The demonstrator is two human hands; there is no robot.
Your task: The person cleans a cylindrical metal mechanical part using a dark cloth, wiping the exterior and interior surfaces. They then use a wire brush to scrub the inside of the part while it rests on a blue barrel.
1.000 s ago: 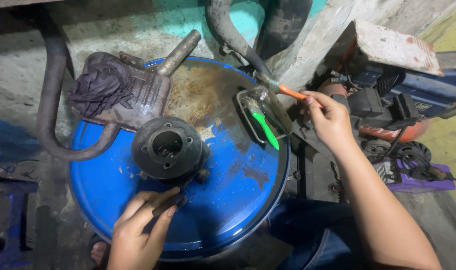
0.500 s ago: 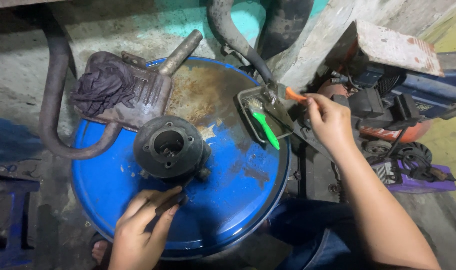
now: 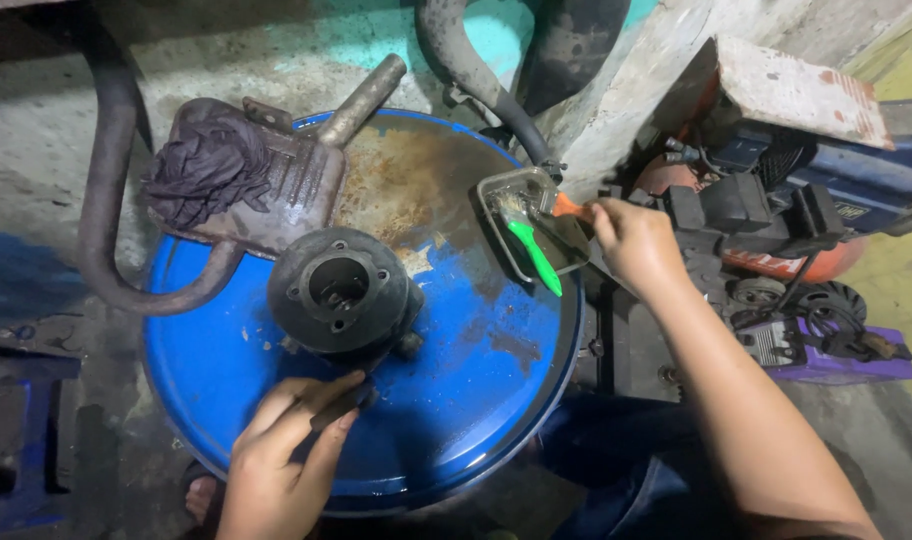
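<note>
— Cylinder (image 3: 344, 290): position?
— Upright on blue drum (image 3: 456, 400) lid, bore up, left of centre. Black, finned, grimy. Apart from both hands.

— Left hand (image 3: 281, 455)?
— Low on lid, just below cylinder base, not touching it. Fingers curled shut around small dark piece (image 3: 341, 405); cannot tell what kind.

— Right hand (image 3: 631, 245)?
— At drum's right edge, pinched on orange brush (image 3: 568, 208) by the handle. Bristle end down inside tray (image 3: 488, 205). Hands well apart.

— Step in hand, judged?
— Looks like loading the brush in the tray, cylinder waiting beside it. Judgement only.

— Demands of any move from here?
— Lifting bristles clear of tray rim without tipping it, since tray sits right at lid's edge, partly overhanging. Steady cylinder needed too: nothing bracing it now.

— Containers?
— Only one: small rectangular metal tray, shallow, dirty. Holds green brush (image 3: 534, 258) lying diagonally, handle poking out over near rim, plus head of orange brush. Some wet shine inside; liquid or not, cannot tell. Cylinder bore open, something dim inside, too dark to name.

— Rest of lid?
— Rusty patch at far side. Muffler (image 3: 296, 190) lying across far left edge, dark rag (image 3: 201, 165) bunched on top, curved pipe (image 3: 101, 200) running off left. Machine (image 3: 766, 210) on floor to right, beyond right hand.
</note>
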